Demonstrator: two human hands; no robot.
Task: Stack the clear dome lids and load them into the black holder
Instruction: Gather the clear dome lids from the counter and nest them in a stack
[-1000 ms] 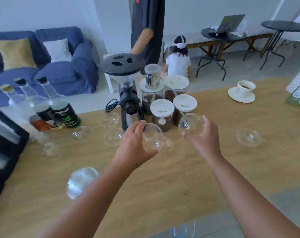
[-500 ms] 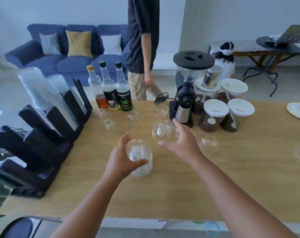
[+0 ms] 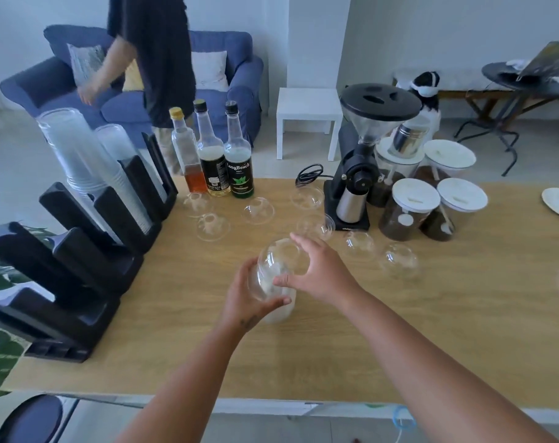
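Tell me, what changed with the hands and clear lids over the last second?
The right hand carried its dome lid leftward onto the stack gripped by the left hand; both hands now meet there. The loose lids on the table and the black holder stayed put.

A home living room set up as a small coffee bar: a blue sofa (image 3: 236, 91) with cushions (image 3: 211, 69) and a white side table (image 3: 308, 103) stand behind a long wooden table (image 3: 447, 340) that carries an electric coffee grinder (image 3: 362, 161), white-lidded jars of coffee (image 3: 406, 215), three syrup bottles (image 3: 238, 164), a black holder (image 3: 80, 270) stacked with disposable plastic cups (image 3: 76, 155), and scattered clear dome lids (image 3: 257, 211)
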